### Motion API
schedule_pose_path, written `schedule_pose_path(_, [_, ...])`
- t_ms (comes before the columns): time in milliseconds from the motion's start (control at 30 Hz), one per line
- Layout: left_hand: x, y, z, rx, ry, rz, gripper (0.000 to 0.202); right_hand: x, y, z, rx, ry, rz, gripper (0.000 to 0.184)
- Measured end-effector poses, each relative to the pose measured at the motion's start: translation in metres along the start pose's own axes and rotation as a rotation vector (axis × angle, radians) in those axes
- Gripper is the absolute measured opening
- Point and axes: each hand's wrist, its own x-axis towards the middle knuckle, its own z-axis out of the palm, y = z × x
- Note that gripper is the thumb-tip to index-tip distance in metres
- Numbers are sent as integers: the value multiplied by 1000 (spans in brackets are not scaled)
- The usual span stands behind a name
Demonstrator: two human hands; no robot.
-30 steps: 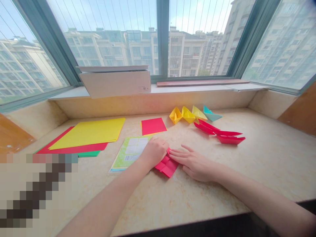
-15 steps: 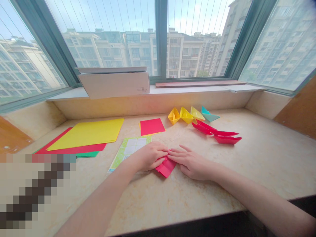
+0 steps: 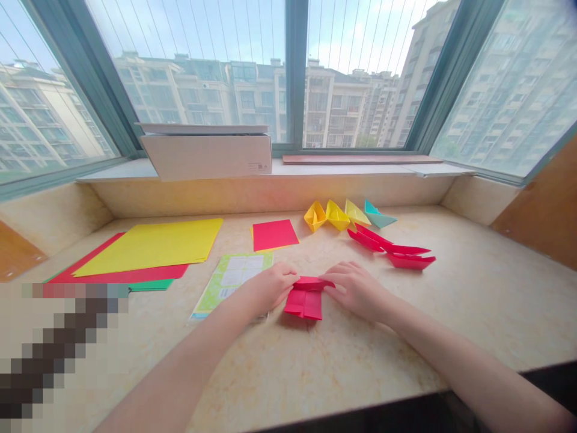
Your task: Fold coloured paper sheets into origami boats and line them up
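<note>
A small piece of folded red paper [image 3: 305, 304] lies on the stone counter, its far edge raised in a flap. My left hand [image 3: 276, 285] pinches the left end of that flap. At the right end my right hand [image 3: 356, 288] has its thumb and fingers closed on the same edge. Creases run across the paper's near part, which lies between the hands. Under and beside my left forearm is a green-and-white packet [image 3: 225, 273], partly covered.
Yellow sheets [image 3: 153, 246] overlap red and green ones at left. A red square [image 3: 274, 235] lies behind the hands. Several folded paper boats, yellow [image 3: 337, 215], blue [image 3: 379, 215] and red [image 3: 411, 261], stand at back right. A white box [image 3: 210, 155] rests on the sill.
Both hands have moved apart from the middle of the red paper to its two ends. The paper has turned square to me and its far edge is lifted.
</note>
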Motion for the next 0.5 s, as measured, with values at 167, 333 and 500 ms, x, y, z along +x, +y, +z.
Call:
schedule_pose_path(167, [0,2,-1,-9,-12,-38,24,1,-1,11,-24,53,69,21])
schedule_pose_path(333, [1,3,-2,27,-24,-47,21,0,1,15,-63,83,75,19])
schedule_pose_path(500, [3,3,-7,152,-6,-62,11,1,-1,13,-227,33,-8,14])
